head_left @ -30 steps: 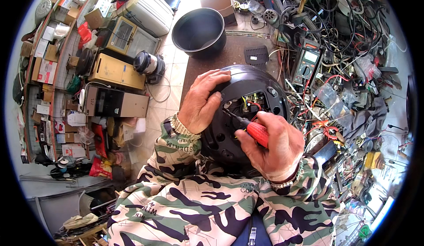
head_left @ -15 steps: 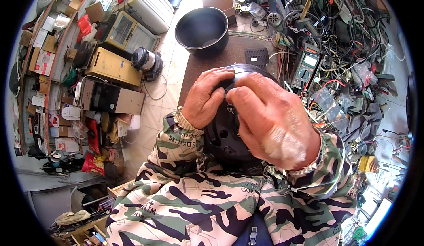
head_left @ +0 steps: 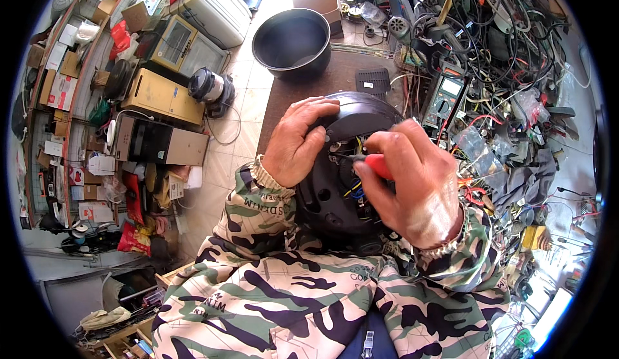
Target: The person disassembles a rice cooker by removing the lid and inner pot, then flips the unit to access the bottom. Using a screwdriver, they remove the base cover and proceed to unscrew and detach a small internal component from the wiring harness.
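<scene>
A round black appliance housing [head_left: 335,223] is held against my lap over the dark board, with an opening showing yellow and blue wires [head_left: 351,190] and metal parts. My left hand [head_left: 296,143] grips its upper left rim, fingers on the top and thumb beside the opening. In my right hand [head_left: 412,185] is a red-handled screwdriver [head_left: 377,165], its dark shaft reaching left into the opening near my left thumb. The exact point where its tip rests is too small to make out.
A black inner pot [head_left: 290,62] and a slotted dark plate [head_left: 372,82] lie on the board [head_left: 284,101] beyond the housing. A multimeter [head_left: 445,98] sits among tangled cables [head_left: 503,24] at the right. Boxy appliances [head_left: 161,101] and a crowded shelf [head_left: 58,101] stand at the left.
My right hand rose over the opening, hiding it half a second ago, then drew back slightly to reveal it. It now sits higher than a second ago. My left hand has stayed on the rim.
</scene>
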